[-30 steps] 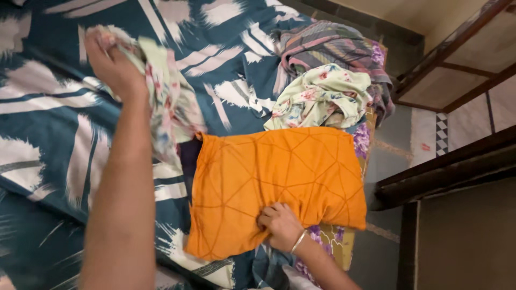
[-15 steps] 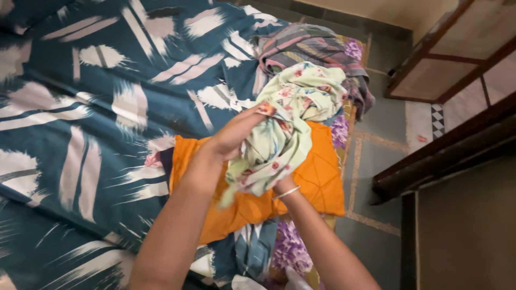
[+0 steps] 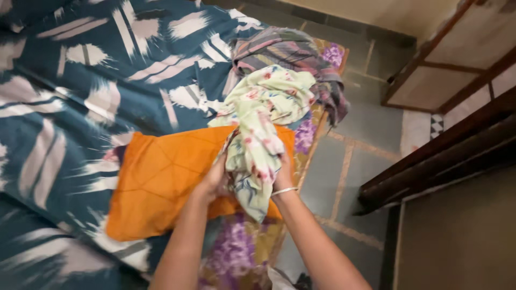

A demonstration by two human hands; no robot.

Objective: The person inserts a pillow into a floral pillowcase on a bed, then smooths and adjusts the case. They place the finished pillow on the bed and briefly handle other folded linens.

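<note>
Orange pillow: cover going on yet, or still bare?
Looks unstarted: the orange pillow lies bare on the teal bedsheet. In hand: left hand and right hand bunch a floral cloth above its right end; none of it wraps the pillow. Left: a second floral piece and a striped cloth sit piled behind, seemingly untouched.

We had only one camera, worn on the head. It looked steeply down, close over the bed (image 3: pixel 80 70), which filled the picture from 7 to 12 o'clock. The floor (image 3: pixel 355 134) lay toward 2 o'clock.
</note>
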